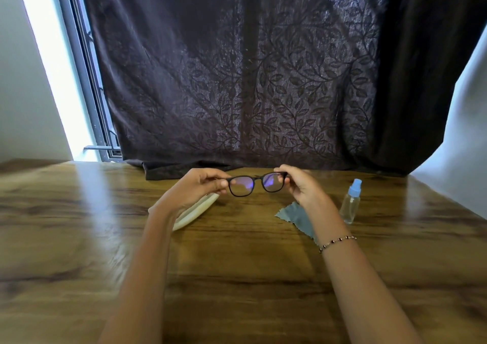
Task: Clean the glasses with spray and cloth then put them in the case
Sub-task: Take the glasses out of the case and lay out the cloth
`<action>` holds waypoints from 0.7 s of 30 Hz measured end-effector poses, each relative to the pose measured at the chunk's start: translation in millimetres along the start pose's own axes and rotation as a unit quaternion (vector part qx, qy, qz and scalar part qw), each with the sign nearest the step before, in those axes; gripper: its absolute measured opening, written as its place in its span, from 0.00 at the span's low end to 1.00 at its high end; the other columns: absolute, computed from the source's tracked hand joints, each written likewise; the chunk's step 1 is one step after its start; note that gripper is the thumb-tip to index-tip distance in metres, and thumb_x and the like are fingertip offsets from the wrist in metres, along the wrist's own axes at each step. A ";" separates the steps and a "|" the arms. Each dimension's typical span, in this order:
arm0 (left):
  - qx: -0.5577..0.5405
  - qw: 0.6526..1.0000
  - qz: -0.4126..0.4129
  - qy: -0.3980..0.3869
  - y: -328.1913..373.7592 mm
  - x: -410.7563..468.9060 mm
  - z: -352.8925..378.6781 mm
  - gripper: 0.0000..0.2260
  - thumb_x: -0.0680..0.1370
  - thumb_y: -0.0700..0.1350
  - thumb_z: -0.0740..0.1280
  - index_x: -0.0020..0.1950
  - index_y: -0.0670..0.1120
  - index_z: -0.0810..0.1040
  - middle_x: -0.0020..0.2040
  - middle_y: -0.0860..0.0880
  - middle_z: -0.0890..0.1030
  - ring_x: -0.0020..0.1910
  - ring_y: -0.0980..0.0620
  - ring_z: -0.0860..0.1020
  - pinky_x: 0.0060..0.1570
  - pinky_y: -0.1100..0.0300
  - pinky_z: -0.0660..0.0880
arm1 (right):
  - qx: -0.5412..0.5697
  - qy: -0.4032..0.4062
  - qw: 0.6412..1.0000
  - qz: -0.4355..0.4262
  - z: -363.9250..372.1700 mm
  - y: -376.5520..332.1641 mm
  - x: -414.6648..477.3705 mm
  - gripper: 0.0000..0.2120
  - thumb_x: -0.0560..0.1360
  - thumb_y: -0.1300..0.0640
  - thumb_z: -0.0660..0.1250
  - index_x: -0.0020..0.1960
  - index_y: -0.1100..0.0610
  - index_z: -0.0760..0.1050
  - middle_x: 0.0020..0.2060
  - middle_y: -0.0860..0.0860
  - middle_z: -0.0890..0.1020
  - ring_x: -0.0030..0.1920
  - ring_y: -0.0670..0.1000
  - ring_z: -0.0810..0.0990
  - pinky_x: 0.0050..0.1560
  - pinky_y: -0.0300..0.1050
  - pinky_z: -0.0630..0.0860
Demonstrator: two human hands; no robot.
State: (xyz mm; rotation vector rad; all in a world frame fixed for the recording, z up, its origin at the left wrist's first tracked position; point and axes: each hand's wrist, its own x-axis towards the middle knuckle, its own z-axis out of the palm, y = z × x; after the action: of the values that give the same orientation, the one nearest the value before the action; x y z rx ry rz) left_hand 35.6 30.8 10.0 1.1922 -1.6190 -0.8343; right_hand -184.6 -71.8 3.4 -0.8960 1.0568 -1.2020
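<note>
The left hand (196, 189) is closed in a pinch on the left end of the glasses (257, 184), with the thumb in front and the other fingers curled behind the frame. The right hand (300, 188) pinches the other end in the same way, near the hinge. On the right wrist sits a thin beaded bracelet (337, 243).

Between the two hands the glasses are held up in the air above the table (79, 238), not touching it. The frame is dark, and both lenses show a blue-violet reflection. The lenses face toward the person.

Under the left hand and wrist lies a cream-coloured case (196, 213) on the table, partly hidden by the hand; I cannot tell if it is open or closed. Under the right forearm lies a grey-blue cloth (295, 217) with a zigzag edge, flat on the wood. Just to the right of the cloth stands a small clear spray bottle (350, 201) with a light blue cap, upright.

Behind the table hangs a dark curtain (250, 80) with a leaf pattern, and its lower edge rests on the far side of the table.
</note>
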 end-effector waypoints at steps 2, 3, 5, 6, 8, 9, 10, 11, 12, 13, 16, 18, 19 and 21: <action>-0.024 0.999 0.005 0.034 3.5 1.7 2.8 0.07 0.75 0.34 0.67 0.50 0.41 0.81 0.39 0.51 0.83 0.37 0.60 0.81 0.40 0.70 0.76 | -0.015 -0.002 1.000 -0.016 0.4 -1.3 -1.7 0.04 0.72 0.65 0.69 0.39 0.63 0.79 0.21 0.49 0.77 0.22 0.42 0.72 0.21 0.28 0.67; -0.034 0.998 0.007 0.052 4.9 2.8 4.4 0.06 0.75 0.33 0.67 0.50 0.40 0.81 0.38 0.49 0.83 0.35 0.59 0.81 0.39 0.70 0.76 | -0.018 -0.003 1.000 -0.021 0.5 -1.7 -2.2 0.04 0.73 0.65 0.69 0.39 0.63 0.80 0.22 0.49 0.77 0.23 0.42 0.72 0.21 0.28 0.67; -0.055 0.995 0.013 0.080 7.1 4.8 6.5 0.05 0.74 0.32 0.68 0.47 0.39 0.81 0.34 0.48 0.83 0.32 0.58 0.81 0.37 0.68 0.78 | -0.010 -0.009 1.000 -0.022 0.5 -2.5 -3.7 0.06 0.74 0.65 0.67 0.39 0.63 0.79 0.23 0.50 0.77 0.23 0.43 0.72 0.21 0.29 0.67; -0.063 0.994 0.016 0.088 8.1 5.4 7.1 0.05 0.74 0.32 0.68 0.46 0.40 0.81 0.32 0.49 0.83 0.32 0.57 0.81 0.37 0.67 0.79 | -0.005 -0.012 1.000 -0.022 0.4 -3.2 -4.6 0.08 0.75 0.64 0.65 0.39 0.64 0.79 0.24 0.51 0.78 0.24 0.43 0.72 0.21 0.29 0.67; -0.072 0.993 0.019 0.087 9.0 5.3 7.3 0.06 0.74 0.32 0.67 0.46 0.41 0.81 0.32 0.49 0.83 0.32 0.56 0.82 0.37 0.67 0.80 | 0.004 -0.015 1.000 -0.027 0.8 -6.5 -9.6 0.11 0.78 0.64 0.61 0.42 0.66 0.80 0.26 0.52 0.79 0.23 0.44 0.73 0.21 0.30 0.69; -0.077 0.994 0.018 0.081 9.2 4.5 7.3 0.06 0.75 0.31 0.67 0.47 0.40 0.81 0.33 0.48 0.84 0.34 0.56 0.82 0.38 0.66 0.80 | 0.011 -0.015 0.999 -0.033 0.9 -8.7 -12.2 0.11 0.79 0.65 0.60 0.44 0.68 0.79 0.26 0.53 0.80 0.23 0.44 0.75 0.22 0.30 0.70; -0.083 0.993 0.015 0.076 8.9 3.4 6.6 0.06 0.75 0.31 0.67 0.48 0.40 0.81 0.34 0.48 0.84 0.35 0.55 0.83 0.38 0.66 0.80 | 0.021 -0.016 0.999 -0.037 0.7 -10.6 -14.4 0.10 0.78 0.66 0.61 0.45 0.69 0.79 0.26 0.53 0.81 0.24 0.44 0.76 0.23 0.30 0.72; -0.093 0.993 0.013 0.074 8.9 2.5 5.8 0.07 0.75 0.31 0.66 0.49 0.39 0.80 0.35 0.47 0.84 0.35 0.54 0.83 0.38 0.66 0.80 | 0.022 -0.016 0.999 -0.042 -0.4 -12.8 -16.5 0.08 0.78 0.66 0.62 0.45 0.68 0.79 0.28 0.54 0.82 0.25 0.44 0.78 0.25 0.31 0.74; -0.101 0.992 0.012 0.075 8.8 1.9 4.8 0.07 0.75 0.31 0.66 0.49 0.39 0.80 0.35 0.47 0.84 0.35 0.54 0.83 0.38 0.66 0.80 | 0.006 -0.015 0.999 -0.051 -2.3 -14.7 -17.8 0.07 0.77 0.66 0.63 0.45 0.67 0.79 0.30 0.55 0.83 0.27 0.45 0.79 0.28 0.32 0.76; -0.107 0.991 0.014 0.078 8.8 2.0 4.4 0.07 0.75 0.31 0.66 0.50 0.38 0.80 0.35 0.47 0.84 0.35 0.54 0.83 0.38 0.66 0.80 | -0.036 -0.004 0.997 -0.071 -6.0 -16.4 -18.5 0.05 0.77 0.65 0.65 0.46 0.65 0.80 0.34 0.55 0.83 0.30 0.46 0.80 0.32 0.34 0.78; -0.108 0.990 0.026 0.086 10.0 4.0 4.8 0.07 0.75 0.31 0.66 0.49 0.40 0.80 0.34 0.47 0.84 0.35 0.55 0.83 0.38 0.67 0.80 | -0.299 0.119 0.921 -0.220 -28.4 -23.4 -16.7 0.05 0.75 0.61 0.68 0.49 0.56 0.82 0.39 0.50 0.84 0.38 0.47 0.82 0.42 0.37 0.77; -0.108 0.989 0.031 0.095 10.4 5.8 7.0 0.07 0.75 0.32 0.66 0.48 0.41 0.80 0.33 0.48 0.84 0.34 0.56 0.83 0.37 0.68 0.80 | -0.415 0.225 0.823 -0.317 -49.6 -32.7 -22.8 0.07 0.73 0.60 0.70 0.51 0.56 0.81 0.43 0.52 0.84 0.43 0.49 0.80 0.41 0.34 0.70; -0.109 0.988 0.033 0.100 10.3 6.8 8.1 0.07 0.75 0.32 0.66 0.48 0.41 0.79 0.33 0.49 0.84 0.33 0.56 0.83 0.36 0.68 0.79 | -0.453 0.273 0.778 -0.339 -61.3 -38.2 -25.5 0.10 0.72 0.59 0.72 0.53 0.57 0.80 0.46 0.54 0.83 0.47 0.51 0.79 0.43 0.34 0.70; -0.114 0.986 0.037 0.112 10.1 8.2 9.4 0.07 0.75 0.32 0.65 0.49 0.40 0.79 0.33 0.49 0.84 0.33 0.56 0.83 0.36 0.68 0.80 | -0.508 0.321 0.735 -0.314 -83.7 -48.7 -27.6 0.19 0.69 0.55 0.75 0.59 0.57 0.76 0.55 0.58 0.78 0.57 0.58 0.74 0.53 0.46 0.73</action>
State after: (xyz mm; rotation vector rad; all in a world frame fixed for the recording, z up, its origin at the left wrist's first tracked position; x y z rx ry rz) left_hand 22.7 26.0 18.2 1.0188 -1.3384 -0.7858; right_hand -279.6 -51.9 30.2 -1.8650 2.2017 -1.5220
